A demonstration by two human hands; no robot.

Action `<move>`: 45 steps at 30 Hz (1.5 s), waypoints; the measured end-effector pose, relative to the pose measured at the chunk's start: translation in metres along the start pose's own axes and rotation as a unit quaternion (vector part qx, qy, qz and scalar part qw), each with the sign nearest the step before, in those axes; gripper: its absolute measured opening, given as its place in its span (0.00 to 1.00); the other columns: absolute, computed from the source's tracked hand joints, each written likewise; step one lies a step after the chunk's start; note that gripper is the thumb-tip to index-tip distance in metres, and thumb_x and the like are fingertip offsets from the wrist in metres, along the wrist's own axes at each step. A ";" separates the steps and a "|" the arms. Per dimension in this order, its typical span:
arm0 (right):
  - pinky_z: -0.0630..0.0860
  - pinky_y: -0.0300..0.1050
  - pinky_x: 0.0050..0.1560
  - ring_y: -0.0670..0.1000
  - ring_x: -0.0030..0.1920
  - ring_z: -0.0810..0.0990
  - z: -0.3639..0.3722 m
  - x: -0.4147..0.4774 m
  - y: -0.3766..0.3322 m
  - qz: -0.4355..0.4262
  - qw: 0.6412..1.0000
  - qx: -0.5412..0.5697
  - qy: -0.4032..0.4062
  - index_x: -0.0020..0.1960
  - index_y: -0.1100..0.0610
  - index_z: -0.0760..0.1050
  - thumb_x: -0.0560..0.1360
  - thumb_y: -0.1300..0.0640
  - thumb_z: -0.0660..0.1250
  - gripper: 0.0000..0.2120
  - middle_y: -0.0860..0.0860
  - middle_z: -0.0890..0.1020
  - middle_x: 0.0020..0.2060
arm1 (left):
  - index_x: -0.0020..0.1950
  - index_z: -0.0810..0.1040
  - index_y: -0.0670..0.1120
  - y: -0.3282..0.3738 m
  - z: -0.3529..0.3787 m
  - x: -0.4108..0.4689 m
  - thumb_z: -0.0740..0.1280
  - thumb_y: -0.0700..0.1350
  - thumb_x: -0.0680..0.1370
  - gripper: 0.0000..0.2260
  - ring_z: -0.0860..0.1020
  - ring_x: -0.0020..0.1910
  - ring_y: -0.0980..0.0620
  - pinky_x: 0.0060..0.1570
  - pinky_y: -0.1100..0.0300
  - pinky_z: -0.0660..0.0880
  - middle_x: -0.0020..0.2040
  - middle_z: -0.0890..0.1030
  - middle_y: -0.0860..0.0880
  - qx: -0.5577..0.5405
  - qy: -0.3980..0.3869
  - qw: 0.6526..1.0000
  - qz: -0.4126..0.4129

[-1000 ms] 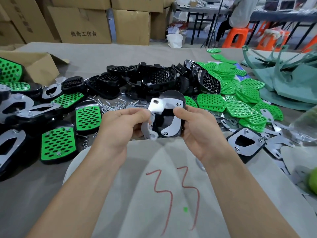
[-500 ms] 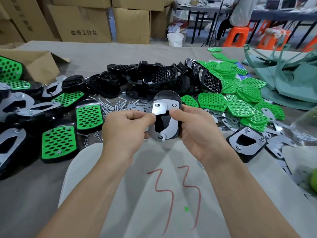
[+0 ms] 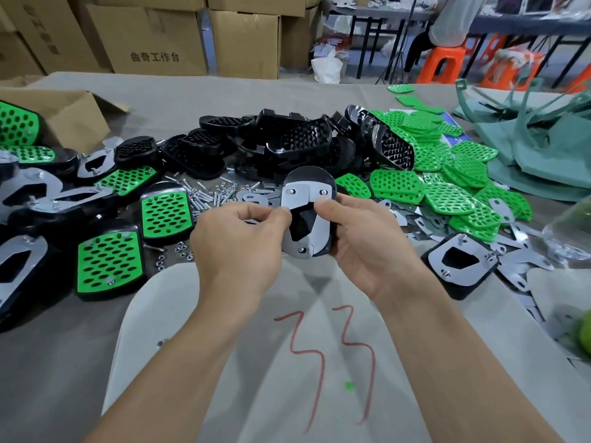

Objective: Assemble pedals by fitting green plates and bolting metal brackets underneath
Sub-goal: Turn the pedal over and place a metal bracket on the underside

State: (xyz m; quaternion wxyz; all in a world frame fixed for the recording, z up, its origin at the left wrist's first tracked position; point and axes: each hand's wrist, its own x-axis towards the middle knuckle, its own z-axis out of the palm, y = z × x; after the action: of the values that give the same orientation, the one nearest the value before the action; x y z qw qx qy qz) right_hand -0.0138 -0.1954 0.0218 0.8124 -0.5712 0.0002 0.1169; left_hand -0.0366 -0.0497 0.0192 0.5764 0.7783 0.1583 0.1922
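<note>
the cloth-covered table (image 3: 224, 91) carried a heap of black pedal shells (image 3: 287, 139) at the middle back and a spread of loose green plates (image 3: 447, 187) to the right. above its near part, the right hand (image 3: 361, 244) cupped an upturned pedal (image 3: 308, 177), thumb on its metal bracket (image 3: 300, 195); the left hand (image 3: 236, 244), fingers curled, pinched the bracket's left edge. loose bolts and nuts (image 3: 208, 196) lay just beyond the left hand
</note>
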 end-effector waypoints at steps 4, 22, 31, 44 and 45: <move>0.84 0.59 0.52 0.62 0.50 0.86 -0.001 0.001 0.002 0.014 0.999 0.037 0.001 0.56 0.65 0.82 0.82 0.63 0.63 0.10 0.64 0.86 0.52 | 0.40 0.82 0.69 -0.001 0.002 -0.002 0.73 0.57 0.66 0.06 0.78 0.27 0.60 0.35 0.58 0.75 0.29 0.82 0.60 0.001 0.002 1.000 0.020; 0.84 0.47 0.46 0.52 0.49 0.87 0.000 -0.001 -0.002 -0.043 0.995 -0.084 0.001 0.54 0.56 0.85 0.82 0.57 0.65 0.10 0.54 0.88 0.50 | 0.45 0.86 0.54 -0.002 0.004 0.008 0.63 0.48 0.77 0.12 0.81 0.37 0.55 0.47 0.42 0.82 0.38 0.85 0.54 -0.125 -0.179 0.976 -0.015; 0.83 0.56 0.56 0.60 0.53 0.86 0.003 -0.004 -0.004 -0.020 0.998 -0.060 -0.009 0.56 0.60 0.84 0.82 0.60 0.64 0.10 0.59 0.87 0.51 | 0.47 0.89 0.54 -0.001 0.004 0.005 0.66 0.45 0.75 0.11 0.85 0.44 0.47 0.49 0.45 0.83 0.46 0.88 0.46 -0.189 -0.150 0.970 0.018; 0.81 0.62 0.58 0.65 0.54 0.85 -0.001 -0.004 -0.008 -0.014 1.000 -0.008 0.008 0.55 0.65 0.83 0.83 0.53 0.63 0.16 0.63 0.86 0.51 | 0.51 0.88 0.56 0.003 0.003 0.001 0.65 0.43 0.77 0.13 0.85 0.45 0.51 0.51 0.44 0.83 0.48 0.88 0.50 -0.180 -0.150 0.972 0.026; 0.82 0.60 0.57 0.64 0.54 0.85 -0.001 -0.004 -0.007 -0.020 1.000 -0.012 0.009 0.54 0.65 0.83 0.83 0.53 0.63 0.16 0.63 0.86 0.51 | 0.52 0.88 0.56 0.003 0.002 0.001 0.65 0.42 0.78 0.14 0.85 0.46 0.52 0.50 0.48 0.83 0.48 0.88 0.51 -0.186 -0.159 0.969 0.023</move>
State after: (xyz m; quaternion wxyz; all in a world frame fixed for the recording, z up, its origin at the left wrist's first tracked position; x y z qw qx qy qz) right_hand -0.0161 -0.1997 0.0281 0.8079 -0.5815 -0.0050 0.0957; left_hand -0.0343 -0.0518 0.0216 0.7241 0.6816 0.0086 0.1052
